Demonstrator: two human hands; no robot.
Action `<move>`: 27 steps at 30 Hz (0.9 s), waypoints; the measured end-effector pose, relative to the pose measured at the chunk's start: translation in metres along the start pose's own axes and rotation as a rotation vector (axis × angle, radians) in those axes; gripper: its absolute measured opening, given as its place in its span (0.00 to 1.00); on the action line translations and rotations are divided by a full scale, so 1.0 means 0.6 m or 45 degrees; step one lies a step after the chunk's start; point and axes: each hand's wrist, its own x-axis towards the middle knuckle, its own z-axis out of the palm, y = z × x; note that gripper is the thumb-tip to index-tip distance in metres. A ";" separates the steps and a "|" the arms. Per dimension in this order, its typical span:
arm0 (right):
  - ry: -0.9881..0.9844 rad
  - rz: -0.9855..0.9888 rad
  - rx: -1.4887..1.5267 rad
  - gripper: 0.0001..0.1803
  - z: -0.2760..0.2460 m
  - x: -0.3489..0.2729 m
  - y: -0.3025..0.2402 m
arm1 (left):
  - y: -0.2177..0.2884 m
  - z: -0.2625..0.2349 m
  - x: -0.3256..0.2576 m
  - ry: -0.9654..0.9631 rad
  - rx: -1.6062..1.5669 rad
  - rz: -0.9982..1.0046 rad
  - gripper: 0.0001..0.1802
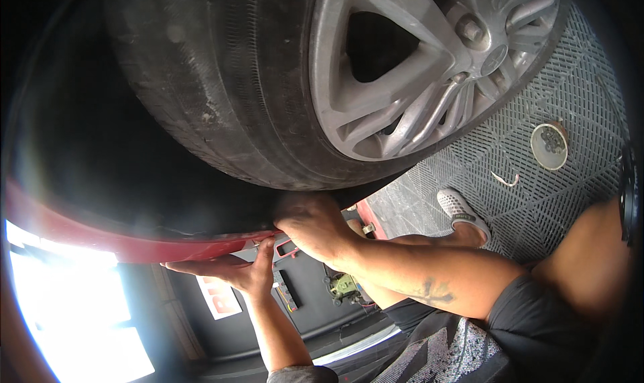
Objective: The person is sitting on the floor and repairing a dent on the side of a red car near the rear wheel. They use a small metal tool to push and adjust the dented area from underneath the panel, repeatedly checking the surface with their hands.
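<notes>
A large car wheel with a black tire (221,81) and a silver spoked rim (402,67) fills the upper part of the view. Below the tire curves the edge of a red car fender (154,249). My left hand (231,270) lies along the outside of this fender, fingers stretched out and thumb raised toward its lip. Close beside it, my right hand (312,225) reaches to the wheel-arch edge under the tire. Its fingers are smeared by motion and partly lost in the dark, so whether they hold anything cannot be seen.
Grey slatted floor tiles (530,208) lie at the right, bearing a small round container (550,145) of dark bits and a pale curved strip (505,179). A foot in a light clog (463,212) stands there. A greenish device (343,286) sits beyond my arms.
</notes>
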 end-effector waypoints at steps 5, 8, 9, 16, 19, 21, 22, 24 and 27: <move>-0.060 0.075 -0.054 0.12 -0.004 0.004 0.001 | -0.002 0.000 -0.001 -0.010 0.024 0.001 0.93; -0.125 0.114 -0.013 0.13 -0.007 0.010 0.003 | 0.002 0.000 0.002 -0.018 0.046 0.007 0.93; -0.139 0.138 -0.012 0.14 -0.006 0.013 0.002 | 0.004 0.001 0.004 -0.017 0.047 0.018 0.93; -0.364 0.264 0.027 0.15 -0.008 0.018 -0.020 | 0.004 0.005 -0.004 0.013 -0.049 -0.018 0.92; -0.342 0.366 0.071 0.13 -0.005 0.021 -0.035 | 0.012 0.010 0.001 0.038 -0.066 -0.038 0.94; -0.255 0.398 0.195 0.09 -0.007 0.015 -0.034 | 0.014 0.013 0.000 0.043 -0.102 -0.050 0.94; -0.221 0.418 0.256 0.07 -0.004 0.012 -0.034 | 0.011 0.010 -0.001 0.050 -0.111 -0.059 0.94; -0.180 0.397 0.309 0.07 -0.012 0.001 -0.038 | 0.015 0.015 -0.003 0.059 -0.105 -0.068 0.94; -0.099 0.225 0.318 0.08 -0.011 -0.017 -0.036 | -0.002 0.000 -0.005 0.008 0.059 0.017 0.94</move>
